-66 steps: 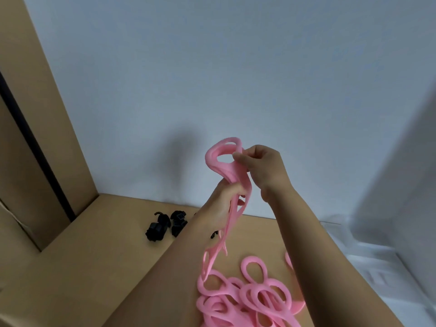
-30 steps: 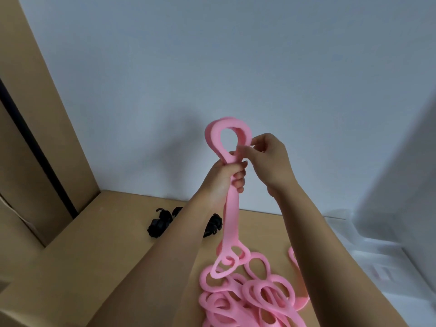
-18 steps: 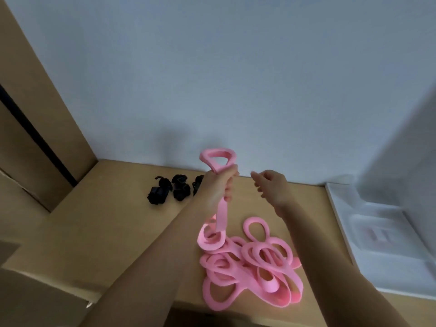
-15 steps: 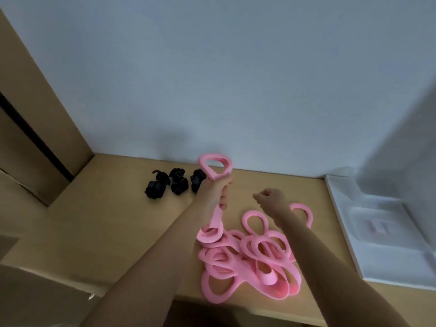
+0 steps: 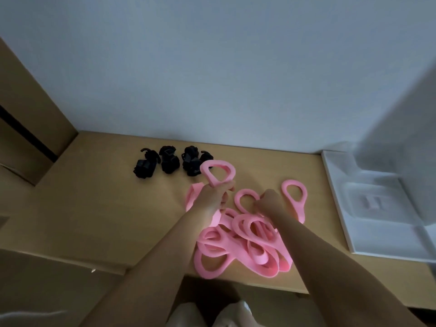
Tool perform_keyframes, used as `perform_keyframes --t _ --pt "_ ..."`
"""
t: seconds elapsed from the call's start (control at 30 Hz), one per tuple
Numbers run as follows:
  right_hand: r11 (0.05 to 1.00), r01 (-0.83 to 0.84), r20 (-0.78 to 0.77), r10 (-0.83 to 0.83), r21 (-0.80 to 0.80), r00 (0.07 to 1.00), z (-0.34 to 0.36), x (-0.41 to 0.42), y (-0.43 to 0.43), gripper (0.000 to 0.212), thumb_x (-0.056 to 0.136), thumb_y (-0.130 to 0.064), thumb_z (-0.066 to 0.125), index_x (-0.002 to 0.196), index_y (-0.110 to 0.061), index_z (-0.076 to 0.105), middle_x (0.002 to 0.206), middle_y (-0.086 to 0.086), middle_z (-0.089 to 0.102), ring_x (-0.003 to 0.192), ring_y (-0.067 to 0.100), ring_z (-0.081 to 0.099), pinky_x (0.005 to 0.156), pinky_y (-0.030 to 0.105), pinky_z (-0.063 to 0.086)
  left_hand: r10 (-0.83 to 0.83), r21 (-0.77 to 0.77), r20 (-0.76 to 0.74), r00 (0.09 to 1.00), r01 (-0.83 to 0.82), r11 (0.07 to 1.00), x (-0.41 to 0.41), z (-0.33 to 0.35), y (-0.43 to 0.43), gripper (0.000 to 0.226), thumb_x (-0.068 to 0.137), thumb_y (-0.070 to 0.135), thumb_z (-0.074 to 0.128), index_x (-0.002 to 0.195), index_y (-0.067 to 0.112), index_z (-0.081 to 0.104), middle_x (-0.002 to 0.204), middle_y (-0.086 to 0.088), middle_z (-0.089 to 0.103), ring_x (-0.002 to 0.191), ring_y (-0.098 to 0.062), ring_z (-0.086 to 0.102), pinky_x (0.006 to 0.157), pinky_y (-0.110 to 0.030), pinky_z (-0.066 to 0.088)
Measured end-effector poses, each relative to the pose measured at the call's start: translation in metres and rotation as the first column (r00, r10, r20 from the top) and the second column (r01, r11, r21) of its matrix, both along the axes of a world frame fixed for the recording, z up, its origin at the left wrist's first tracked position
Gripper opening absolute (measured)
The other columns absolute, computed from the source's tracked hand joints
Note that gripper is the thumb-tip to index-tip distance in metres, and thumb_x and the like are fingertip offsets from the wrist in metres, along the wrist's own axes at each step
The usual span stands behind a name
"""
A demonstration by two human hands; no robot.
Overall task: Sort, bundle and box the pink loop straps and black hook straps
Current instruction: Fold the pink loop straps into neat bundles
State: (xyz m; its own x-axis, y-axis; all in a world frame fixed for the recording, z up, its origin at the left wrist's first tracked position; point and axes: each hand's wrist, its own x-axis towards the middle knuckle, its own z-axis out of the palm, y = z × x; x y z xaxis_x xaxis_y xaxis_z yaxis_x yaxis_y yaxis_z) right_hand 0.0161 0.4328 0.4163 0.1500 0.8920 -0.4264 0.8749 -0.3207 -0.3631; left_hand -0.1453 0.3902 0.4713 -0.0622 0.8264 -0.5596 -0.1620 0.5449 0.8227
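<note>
Mid-task: left hand [image 5: 213,197] grips one pink loop strap [image 5: 218,172], right hand [image 5: 269,200] curls into the loose pink pile [image 5: 243,249] on the worktop [image 5: 94,208], grip unclear; black hook straps [image 5: 169,161] sit bundled behind; boxing remains.

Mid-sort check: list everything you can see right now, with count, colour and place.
pink straps: many, tangled, not countable; pink; table centre, reaching the front edge
black straps: about four bundles; black; row behind the pink pile
tray: one; white; table's right end
box: one; brown cardboard; far left
table: one; tan; under everything
left hand: grips pink straps just below a raised loop
right hand: fingers curled at the pile; grip unclear
</note>
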Motion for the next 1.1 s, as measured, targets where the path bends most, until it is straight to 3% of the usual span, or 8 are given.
perform_keyframes --t 0.1,0.2,0.37,0.47,0.73,0.83,0.97,1.1 --pt "1.000 0.017 -0.185 -0.018 -0.005 0.983 -0.001 0.003 0.009 0.008 0.085 -0.022 0.058 0.086 -0.014 0.057 0.075 0.003 0.062 0.073 0.022 0.061 0.074 0.040 0.053 0.015 0.000 0.011 1.000 -0.015 1.000 0.000 0.001 -0.001 0.023 0.087 0.022 0.061 0.065 0.014 0.060 0.043 0.006 0.031 0.038 -0.010 0.025 0.046 -0.025 0.021" --pt "0.989 0.075 -0.401 -0.019 0.124 0.916 0.013 -0.002 0.011 0.018 0.088 -0.017 0.060 0.078 -0.017 0.045 0.074 0.000 0.054 0.064 0.016 0.048 0.066 0.032 0.044 0.018 0.040 0.020 1.000 -0.019 0.999 -0.002 0.004 0.001 0.019 0.088 0.022 0.061 0.071 0.013 0.056 0.042 0.007 0.030 0.037 -0.008 0.024 0.046 -0.024 0.020" --pt "0.881 0.182 -0.585 0.126 0.438 0.801 0.079 -0.004 0.015 0.013 0.089 -0.011 0.061 0.084 -0.013 0.048 0.075 -0.003 0.051 0.067 0.014 0.046 0.061 0.024 0.039 0.092 0.137 -0.010 0.996 -0.090 0.986 -0.005 0.023 0.016 0.016 0.087 0.023 0.062 0.081 0.013 0.052 0.040 0.010 0.030 0.037 -0.008 0.025 0.048 -0.025 0.024" --pt "0.817 0.292 -0.723 0.204 0.497 0.660 0.131 -0.005 0.019 0.021 0.088 -0.006 0.060 0.077 -0.019 0.048 0.074 -0.001 0.054 0.068 0.016 0.051 0.070 0.036 0.048 0.105 0.283 -0.024 0.994 -0.094 0.955 -0.011 0.048 0.027 0.020 0.089 0.028 0.060 0.077 0.013 0.056 0.040 0.013 0.031 0.037 -0.006 0.028 0.046 -0.022 0.027" --pt "0.692 0.323 -0.738 0.455 0.645 0.499 0.262 -0.031 0.012 0.017 0.087 -0.002 0.060 0.078 -0.014 0.052 0.075 0.003 0.058 0.066 0.011 0.056 0.066 0.030 0.055 0.028 0.532 -0.092 0.995 0.025 0.846 -0.022 0.134 0.057 0.047 0.088 0.059 0.048 0.091 0.015 0.063 0.050 0.009 0.027 0.046 -0.009 0.029 0.055 -0.025 0.033" --pt "0.666 0.303 -0.718 0.532 0.682 0.449 0.295 -0.047 0.008 0.015 0.088 -0.003 0.060 0.078 -0.013 0.054 0.078 0.005 0.058 0.068 0.012 0.057 0.068 0.030 0.057 -0.013 0.582 -0.094 0.995 0.065 0.811 -0.023 0.165 0.060 0.047 0.085 0.065 0.049 0.078 0.020 0.059 0.053 0.007 0.025 0.050 -0.012 0.028 0.057 -0.025 0.034" --pt "0.636 0.317 -0.706 0.574 0.703 0.415 0.318 -0.069 0.004 0.013 0.087 -0.003 0.062 0.078 -0.012 0.056 0.071 -0.002 0.057 0.061 0.007 0.058 0.065 0.027 0.056 -0.023 0.655 -0.117 0.993 0.095 0.750 -0.029 0.197 0.063 0.046 0.096 0.050 0.036 0.070 0.014 0.047 0.058 -0.001 0.039 0.054 -0.015 0.037 0.054 -0.024 0.038" --pt "0.652 0.334 -0.729 0.560 0.680 0.393 0.327 -0.085 0.003 0.014 0.086 -0.005 0.063 0.075 -0.010 0.056 0.074 0.009 0.062 0.065 0.016 0.063 0.062 0.028 0.057 0.014 0.689 -0.163 0.987 0.104 0.717 -0.038 0.220 0.063 0.053 0.095 0.060 0.025 0.080 0.020 0.057 0.080 -0.011 0.053 0.074 -0.018 0.050 0.059 -0.025 0.038"
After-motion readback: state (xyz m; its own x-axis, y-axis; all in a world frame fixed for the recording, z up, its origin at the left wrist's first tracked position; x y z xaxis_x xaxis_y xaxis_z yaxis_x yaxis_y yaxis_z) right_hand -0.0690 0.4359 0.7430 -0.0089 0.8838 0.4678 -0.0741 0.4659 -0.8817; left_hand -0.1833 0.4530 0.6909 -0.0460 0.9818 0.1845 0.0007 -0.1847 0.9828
